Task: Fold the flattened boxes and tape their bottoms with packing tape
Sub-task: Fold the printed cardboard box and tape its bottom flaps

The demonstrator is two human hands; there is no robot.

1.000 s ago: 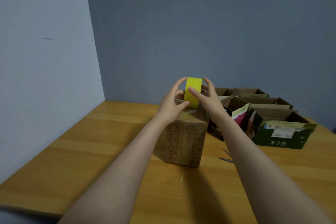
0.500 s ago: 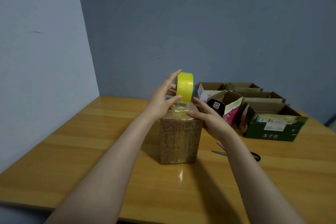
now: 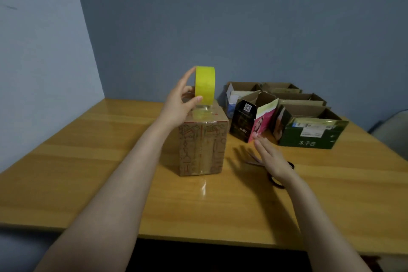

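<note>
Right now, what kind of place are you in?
Probably a plain room set up for packing: a wooden table in a corner of blue walls, a row of folded-up cardboard boxes, and a yellow packing tape roll.

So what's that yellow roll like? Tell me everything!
It is a bright yellow roll of tape, glossy like plastic, standing on edge with its wide band facing the camera. The left hand pinches it, thumb on the front, fingers up its left side. It is held just above the patterned cardboard box, and a shiny strip runs from its underside onto the box top. Its hole is out of sight.
</note>
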